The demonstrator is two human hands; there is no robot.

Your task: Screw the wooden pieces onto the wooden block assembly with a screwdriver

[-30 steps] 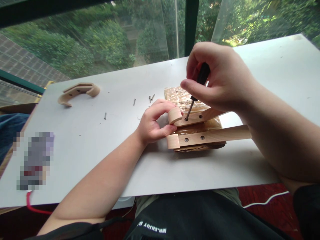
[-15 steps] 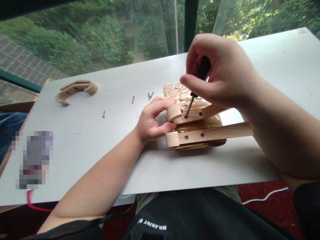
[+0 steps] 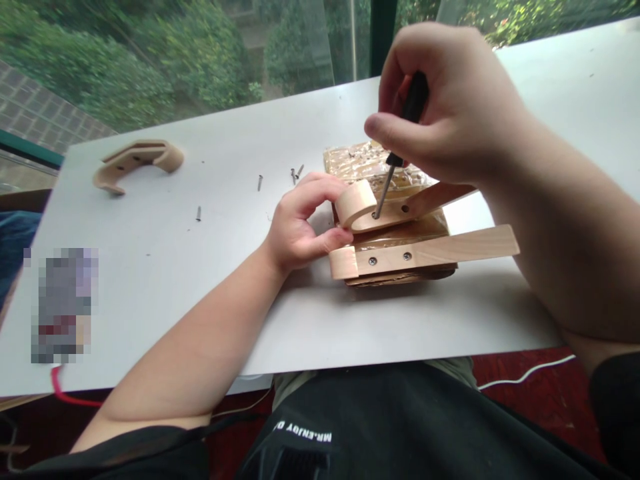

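My right hand [image 3: 445,107] grips the black handle of a screwdriver [image 3: 384,190], whose tip meets a screw hole near the curled end of the far wooden piece [image 3: 357,200]. A second dark hole shows further along that piece. My left hand [image 3: 307,220] is closed around the curled end, thumb in front and fingers behind. Nearer to me lies another wooden piece [image 3: 440,250] with two cross-head screws sunk in it. Both pieces rest on a taped cardboard block [image 3: 345,160]. Part of the screwdriver handle is hidden by my fingers.
Several loose screws [image 3: 260,182] lie on the white table [image 3: 210,300] left of the block. Farther left is a curved wooden part [image 3: 143,162] with holes. A blurred-out object [image 3: 63,303] with a red strap is near the left edge. Windows run along the back.
The far wooden piece now tilts, its curled end showing more of its opening. My right hand and the screwdriver have shifted slightly with it. The whole view has moved a little.
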